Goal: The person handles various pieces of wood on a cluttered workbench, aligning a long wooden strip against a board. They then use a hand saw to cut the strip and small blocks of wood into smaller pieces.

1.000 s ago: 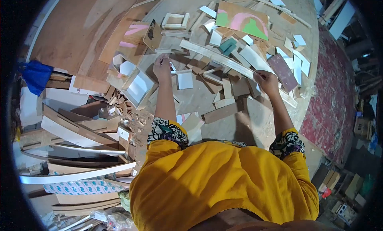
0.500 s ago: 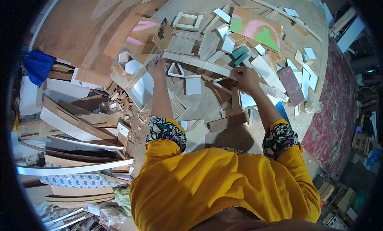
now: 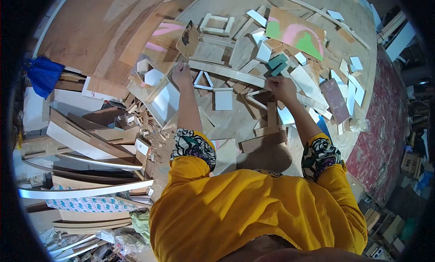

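A triangular frame (image 3: 208, 79) and offcuts (image 3: 223, 100) crowd the wooden strip (image 3: 229, 73) — right hand (image 3: 283, 88) pinching it, left hand (image 3: 182, 76) unclear.

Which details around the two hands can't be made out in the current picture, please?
Head view: whether the wooden strip runs on beyond the right hand, which covers it there.
Head view: whether the left hand touches the strip; its fingers show too small.
Head view: the far end of the large brown board, cut off by the top edge.
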`<action>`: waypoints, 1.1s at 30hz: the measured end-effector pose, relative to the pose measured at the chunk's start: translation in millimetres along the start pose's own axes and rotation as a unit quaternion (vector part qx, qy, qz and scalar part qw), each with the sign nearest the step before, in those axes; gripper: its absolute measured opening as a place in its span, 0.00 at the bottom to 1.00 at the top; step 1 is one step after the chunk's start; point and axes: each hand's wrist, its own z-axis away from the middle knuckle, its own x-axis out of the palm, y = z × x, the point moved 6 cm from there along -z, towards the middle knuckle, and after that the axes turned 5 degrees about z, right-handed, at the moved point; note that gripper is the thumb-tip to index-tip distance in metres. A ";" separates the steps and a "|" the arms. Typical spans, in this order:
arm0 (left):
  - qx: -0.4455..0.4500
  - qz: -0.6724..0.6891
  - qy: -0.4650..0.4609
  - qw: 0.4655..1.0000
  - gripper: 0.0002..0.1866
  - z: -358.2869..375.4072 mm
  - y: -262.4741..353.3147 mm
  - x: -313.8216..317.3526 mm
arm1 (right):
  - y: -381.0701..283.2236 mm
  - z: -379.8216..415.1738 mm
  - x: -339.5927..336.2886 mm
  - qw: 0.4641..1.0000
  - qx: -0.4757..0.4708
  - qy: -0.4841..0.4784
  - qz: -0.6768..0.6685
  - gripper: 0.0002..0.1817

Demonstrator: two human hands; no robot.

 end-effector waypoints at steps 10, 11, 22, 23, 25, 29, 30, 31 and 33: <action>-0.037 0.077 0.011 0.996 0.18 11.4 8.6 0.6 | 7.3 3.5 1.1 0.999 0.014 -0.014 -0.030 0.15; -0.050 0.071 -0.001 0.996 0.17 5.3 0.7 0.1 | 6.4 3.6 -0.8 0.999 0.007 -0.005 -0.032 0.15; 0.004 0.077 -0.083 0.994 0.05 -27.4 -16.5 20.7 | 17.3 31.4 -26.0 0.999 0.019 -0.014 -0.036 0.14; 0.005 -0.010 -0.062 0.998 0.04 -20.5 -4.4 22.3 | 23.7 38.2 -30.6 0.998 0.025 -0.013 -0.056 0.15; 0.000 -0.097 -0.044 0.994 0.04 -15.1 -1.9 23.1 | 47.6 53.0 -34.0 0.990 0.072 0.012 -0.124 0.15; 0.089 -0.162 -0.051 0.981 0.05 -19.5 14.3 28.9 | 120.2 59.6 -29.0 0.935 0.214 0.085 -0.269 0.15; 0.188 -0.281 -0.052 0.940 0.06 -12.4 34.2 32.9 | 141.3 54.0 -24.9 0.936 0.197 0.115 -0.267 0.16; 0.188 -0.280 -0.054 0.940 0.06 -4.9 47.7 36.4 | 133.8 48.9 -42.1 0.962 0.202 0.097 -0.159 0.17; 0.122 -0.140 -0.025 0.982 0.09 7.7 67.3 38.3 | 115.6 35.4 -56.6 0.975 0.203 0.077 -0.048 0.18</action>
